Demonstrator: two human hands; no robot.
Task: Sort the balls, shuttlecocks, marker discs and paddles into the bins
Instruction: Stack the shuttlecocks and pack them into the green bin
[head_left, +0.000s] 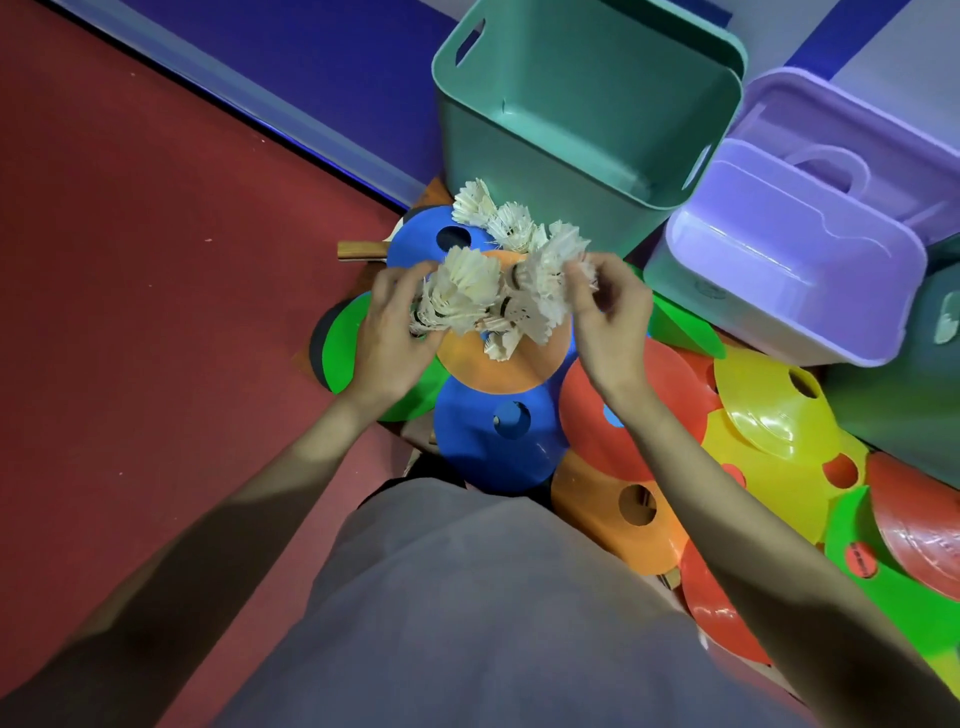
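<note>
While both arms reach out from the bottom of the head view, the left hand (389, 338) has its fingers curled round a messy bunch of white feather shuttlecocks (483, 296), holding them up over the pile. The right hand (610, 322) meets it from the other side, thumb and fingertips pinching the feathers of the shuttlecock at the right end of the bunch, wrist bent a bit inward. So both hands are closed on the same clump, pretty much touching through it. A couple more shuttlecocks (493, 213) sit just beyond the hands, hard to say if they're part of the held bunch or lying on the blue disc (415, 239).

Under the hands it's a heap of marker discs overlapping each other: an orange disc (498, 364) right below the bunch, another blue one (493, 436) nearer the person, a red disc (597, 415), yellow ones (769, 415) and green ones off to the right. A wooden paddle handle (358, 250) pokes out from under the far blue disc.

Just behind the heap stands a teal bin (519, 156), and right beside it a purple bin (779, 280) with another purple bin (857, 140) behind. Dark red floor (156, 260) on the left, blue wall (311, 67) beyond it.
</note>
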